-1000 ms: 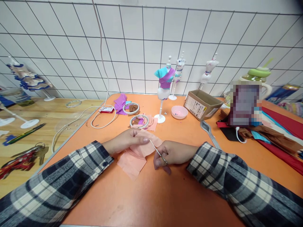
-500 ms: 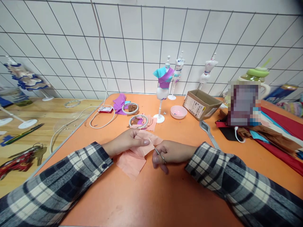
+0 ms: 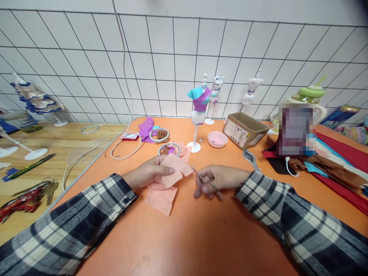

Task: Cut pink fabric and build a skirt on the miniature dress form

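Note:
My left hand (image 3: 153,170) pinches a piece of peach fabric (image 3: 174,174) between thumb and fingers, above the orange table. A slit shows in the fabric's right side. Below it, another peach piece (image 3: 162,201) hangs or lies on the table; whether the two are joined I cannot tell. To the right, my right hand (image 3: 211,180) has its fingers in a small pair of metal scissors (image 3: 205,182). The scissors' tips point up and left and are close to the fabric's right corner. Just beyond my left hand lies a roll of tape (image 3: 178,149) with peach scraps.
Farther back stand a small dress form (image 3: 199,103) in turquoise and purple cloth, a pink bowl (image 3: 217,139) and a cardboard box (image 3: 244,132). A blurred-out phone (image 3: 296,130) stands right, beside folded fabrics (image 3: 330,168). Keys (image 3: 31,197) and a white cable (image 3: 126,157) are left.
My right hand has drawn the scissors back to the right, away from the fabric. My left hand has turned the fabric, and the slit in its right side now shows.

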`<state>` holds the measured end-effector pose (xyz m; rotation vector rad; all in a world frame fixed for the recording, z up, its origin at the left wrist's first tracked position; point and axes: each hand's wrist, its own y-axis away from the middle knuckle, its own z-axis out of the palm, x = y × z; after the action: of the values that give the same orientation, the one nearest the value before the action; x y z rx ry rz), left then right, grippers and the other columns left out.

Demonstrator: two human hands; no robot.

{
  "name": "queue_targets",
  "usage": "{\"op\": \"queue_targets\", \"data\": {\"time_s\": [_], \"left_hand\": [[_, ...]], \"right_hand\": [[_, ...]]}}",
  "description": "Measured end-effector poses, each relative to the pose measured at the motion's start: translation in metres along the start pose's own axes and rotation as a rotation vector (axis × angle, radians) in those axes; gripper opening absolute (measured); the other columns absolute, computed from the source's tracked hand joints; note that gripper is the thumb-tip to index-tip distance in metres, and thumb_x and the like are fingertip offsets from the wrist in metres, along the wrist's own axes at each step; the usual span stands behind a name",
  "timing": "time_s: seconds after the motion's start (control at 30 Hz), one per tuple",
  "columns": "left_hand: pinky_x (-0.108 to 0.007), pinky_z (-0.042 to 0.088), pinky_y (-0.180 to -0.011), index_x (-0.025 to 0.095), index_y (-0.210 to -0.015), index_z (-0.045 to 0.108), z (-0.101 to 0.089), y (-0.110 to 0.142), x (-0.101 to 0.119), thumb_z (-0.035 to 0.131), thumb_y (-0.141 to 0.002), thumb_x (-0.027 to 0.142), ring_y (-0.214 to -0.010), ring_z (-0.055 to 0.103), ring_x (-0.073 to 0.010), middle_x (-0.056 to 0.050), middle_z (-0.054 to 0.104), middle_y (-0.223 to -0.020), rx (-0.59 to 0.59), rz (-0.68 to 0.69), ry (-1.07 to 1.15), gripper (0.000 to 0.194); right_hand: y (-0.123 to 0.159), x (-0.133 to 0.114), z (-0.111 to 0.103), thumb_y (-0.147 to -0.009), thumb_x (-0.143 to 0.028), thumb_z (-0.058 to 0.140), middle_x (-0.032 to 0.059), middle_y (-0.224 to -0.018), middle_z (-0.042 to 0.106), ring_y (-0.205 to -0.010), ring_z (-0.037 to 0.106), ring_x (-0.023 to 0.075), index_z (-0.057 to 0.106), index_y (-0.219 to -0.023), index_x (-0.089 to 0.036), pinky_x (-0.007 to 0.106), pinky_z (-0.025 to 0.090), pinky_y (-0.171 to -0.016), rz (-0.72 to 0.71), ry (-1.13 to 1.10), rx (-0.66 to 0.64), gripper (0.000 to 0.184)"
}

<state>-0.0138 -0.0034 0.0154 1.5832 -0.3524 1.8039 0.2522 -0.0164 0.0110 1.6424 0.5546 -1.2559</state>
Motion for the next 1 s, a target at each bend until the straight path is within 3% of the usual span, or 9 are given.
{"op": "queue_targets", "data": {"time_s": [0.13,0.23,0.33,0.47,0.57,0.7,0.83,1.0], "left_hand": [[-0.021,0.046,-0.068,0.016,-0.106,0.065,-0.001,0.007,0.005,0.079,-0.068,0.024,-0.085,0.063,-0.0176,-0.004,0.069,-0.097,-0.064,-0.089,-0.169,0.041],[-0.024,0.047,-0.067,0.014,-0.1,0.065,0.001,0.009,0.007,0.075,-0.073,0.032,-0.083,0.063,-0.0193,-0.004,0.067,-0.092,-0.147,-0.132,-0.342,0.034],[-0.024,0.046,-0.066,0.014,-0.091,0.064,0.0,0.008,0.012,0.069,-0.075,0.034,-0.08,0.061,-0.0194,-0.003,0.065,-0.088,-0.076,-0.09,-0.568,0.026],[-0.023,0.038,-0.059,0.016,-0.078,0.06,-0.005,0.012,0.019,0.065,-0.074,0.033,-0.073,0.055,-0.0175,0.001,0.06,-0.079,0.059,-0.153,-0.959,0.018],[-0.023,0.036,-0.059,0.017,-0.079,0.057,-0.004,0.016,0.022,0.059,-0.08,0.038,-0.071,0.051,-0.0162,0.001,0.056,-0.078,0.09,-0.142,-1.074,0.021],[-0.023,0.034,-0.056,0.017,-0.079,0.053,0.002,0.019,0.021,0.049,-0.087,0.045,-0.064,0.046,-0.014,0.002,0.05,-0.074,0.093,-0.079,-1.019,0.029],[-0.022,0.033,-0.055,0.017,-0.073,0.051,0.004,0.018,0.019,0.052,-0.085,0.047,-0.064,0.046,-0.0138,0.002,0.05,-0.07,0.122,-0.102,-1.014,0.032],[-0.021,0.037,-0.056,0.015,-0.081,0.061,0.001,0.02,0.02,0.067,-0.077,0.049,-0.068,0.053,-0.0153,0.001,0.059,-0.076,-0.046,-0.181,-0.841,0.035]], "right_hand": [[0.002,-0.007,0.0,-0.077,-0.054,0.069,0.0054,-0.092,0.07,-0.067,0.056,0.0121,0.07,-0.1,-0.015,0.024,0.044,-0.063,-0.113,0.359,0.46,0.045],[0.004,-0.011,0.002,-0.077,-0.052,0.071,0.0044,-0.081,0.066,-0.079,0.056,0.0191,0.074,-0.096,-0.018,0.029,0.04,-0.071,-0.152,0.811,0.665,0.039],[0.005,-0.009,-0.001,-0.078,-0.051,0.071,0.0079,-0.093,0.063,-0.09,0.054,0.0236,0.072,-0.111,-0.023,0.03,0.038,-0.074,-0.093,1.069,0.799,0.044],[0.006,-0.006,-0.003,-0.08,-0.048,0.071,0.0086,-0.102,0.06,-0.096,0.053,0.0246,0.068,-0.119,-0.026,0.03,0.037,-0.072,0.01,1.138,0.825,0.045],[0.007,-0.009,-0.001,-0.081,-0.048,0.07,0.0089,-0.1,0.059,-0.096,0.053,0.0258,0.069,-0.117,-0.025,0.031,0.037,-0.07,0.067,1.217,0.784,0.042],[0.007,-0.011,0.003,-0.082,-0.052,0.068,0.0096,-0.097,0.06,-0.101,0.051,0.0279,0.07,-0.115,-0.024,0.033,0.039,-0.076,0.057,1.256,0.785,0.044],[0.004,-0.006,0.0,-0.078,-0.058,0.068,0.0105,-0.114,0.055,-0.111,0.048,0.0284,0.077,-0.086,-0.023,0.035,0.039,-0.085,-0.02,1.198,0.829,0.037],[-0.005,0.004,-0.005,-0.081,-0.042,0.071,0.0046,-0.09,0.057,-0.079,0.055,0.0159,0.077,-0.092,-0.022,0.027,0.039,-0.068,-0.006,0.946,0.833,0.024]]}}
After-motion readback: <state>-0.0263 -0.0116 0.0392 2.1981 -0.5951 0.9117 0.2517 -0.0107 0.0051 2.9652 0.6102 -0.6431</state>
